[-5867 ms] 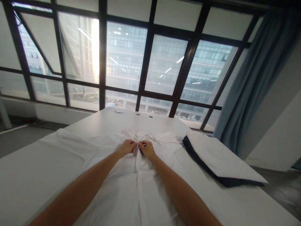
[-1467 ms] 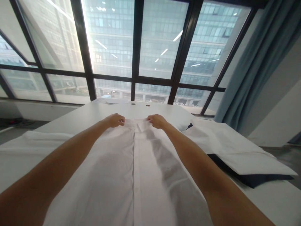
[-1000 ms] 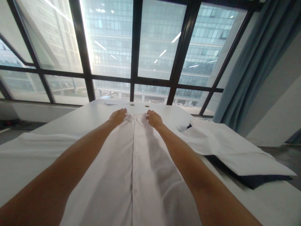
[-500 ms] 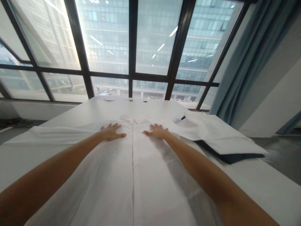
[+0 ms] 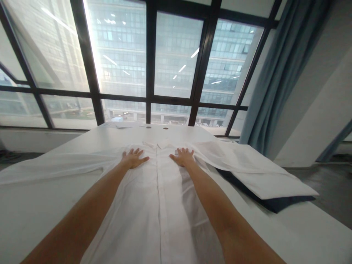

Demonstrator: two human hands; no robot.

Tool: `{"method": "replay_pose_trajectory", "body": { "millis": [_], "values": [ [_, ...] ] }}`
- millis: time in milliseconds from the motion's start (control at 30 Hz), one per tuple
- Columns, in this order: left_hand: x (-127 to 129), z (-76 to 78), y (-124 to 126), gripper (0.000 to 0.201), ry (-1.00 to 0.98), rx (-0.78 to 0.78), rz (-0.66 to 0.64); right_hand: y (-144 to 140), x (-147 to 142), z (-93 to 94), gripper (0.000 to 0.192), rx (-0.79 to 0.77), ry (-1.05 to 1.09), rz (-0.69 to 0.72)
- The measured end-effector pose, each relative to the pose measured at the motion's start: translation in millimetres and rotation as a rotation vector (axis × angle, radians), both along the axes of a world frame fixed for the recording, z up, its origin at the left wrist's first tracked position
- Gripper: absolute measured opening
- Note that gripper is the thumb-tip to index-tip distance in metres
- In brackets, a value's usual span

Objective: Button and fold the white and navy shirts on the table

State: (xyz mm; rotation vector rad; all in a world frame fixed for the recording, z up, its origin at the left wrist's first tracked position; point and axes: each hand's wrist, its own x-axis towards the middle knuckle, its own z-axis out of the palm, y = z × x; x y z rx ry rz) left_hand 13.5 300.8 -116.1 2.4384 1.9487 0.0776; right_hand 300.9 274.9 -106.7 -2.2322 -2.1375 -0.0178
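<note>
A white shirt (image 5: 145,205) lies spread over the white table, its collar at the far end and its front placket running down the middle toward me. My left hand (image 5: 133,158) rests flat on the upper chest, left of the placket, fingers spread. Opposite it, my right hand (image 5: 183,157) presses flat on the other side, fingers also apart. One sleeve (image 5: 68,161) stretches out to the left. The other sleeve (image 5: 236,156) reaches right, over a white sheet-like piece. The shirt's lower end runs out of view.
The white table (image 5: 35,209) extends to a wall of dark-framed windows (image 5: 176,55). On its right lies a folded white piece (image 5: 277,183) with a dark blue layer (image 5: 277,205) beneath. A blue-grey curtain (image 5: 272,84) hangs at the right. Flat sheets (image 5: 123,125) lie at the far edge.
Both hands stay flat on the shirt's upper chest, slightly closer together. The right sleeve now lies stretched over the white piece, and the left sleeve has shifted. The view has tilted up.
</note>
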Motion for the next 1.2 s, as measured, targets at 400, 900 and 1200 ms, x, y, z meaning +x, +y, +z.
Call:
{"method": "replay_pose_trajectory", "body": {
  "millis": [400, 900, 1200],
  "values": [
    [5.5, 0.1, -83.0, 0.080, -0.004, -0.016, -0.126, -85.6, -30.6, 8.4, 0.093, -0.198, 0.112, 0.190],
    [10.1, -2.2, -57.9, 0.074, -0.010, -0.002, -0.091, -45.8, -24.0, -5.2, 0.088, -0.113, 0.119, 0.179],
    [1.0, 11.5, -151.1, 0.076, -0.031, -0.028, -0.206, -142.4, -34.5, 14.7, 0.082, -0.112, 0.113, 0.197]
  ]
}}
